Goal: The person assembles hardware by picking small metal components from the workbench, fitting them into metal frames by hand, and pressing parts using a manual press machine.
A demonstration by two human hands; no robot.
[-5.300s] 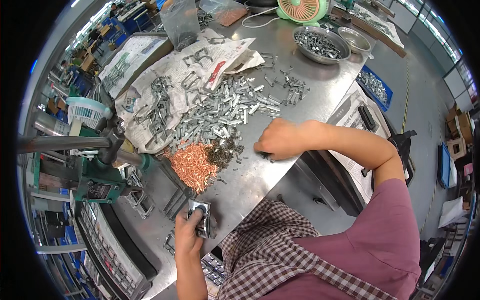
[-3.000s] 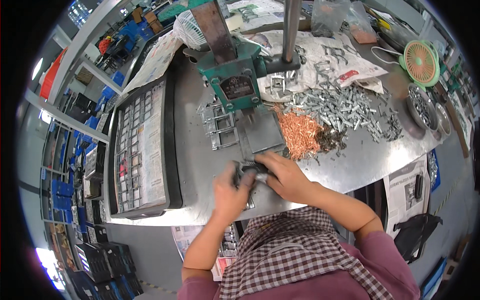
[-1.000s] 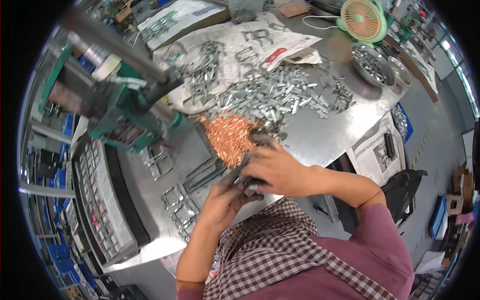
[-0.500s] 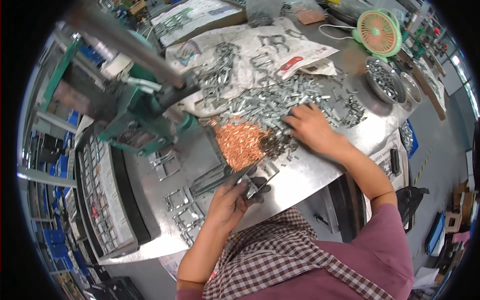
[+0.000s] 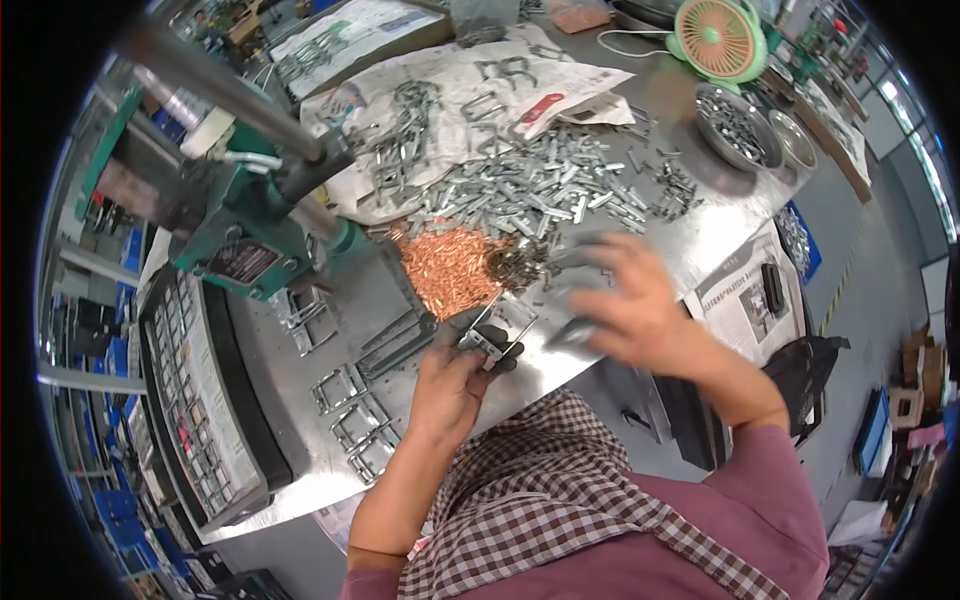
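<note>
My left hand [image 5: 455, 375], its fingertips dark, is closed around a U-shaped metal bracket [image 5: 488, 345] near the table's front edge. The bracket's two prongs point away from me, to the right. My right hand [image 5: 635, 305] hovers over the bare metal to the right, smeared by motion; whether it holds anything cannot be made out. Beyond the left hand lies a heap of small copper-coloured pins [image 5: 450, 270]. Against its right side sits a smaller pile of dark little parts [image 5: 517, 263]. Behind both spreads a wide heap of silver metal strips [image 5: 540, 185].
A green press [image 5: 245, 245] stands on the left. Several metal frames [image 5: 350, 425] lie in front of it, beside a newspaper-lined tray [image 5: 270, 440]. Farther back are a paper sheet [image 5: 450, 110] with brackets, a metal bowl of parts [image 5: 738, 128] and a green fan [image 5: 715, 40].
My right hand has left the silver strips and come back toward me, nearer the left hand. The left hand keeps its hold on the bracket. The whole view has shifted slightly.
</note>
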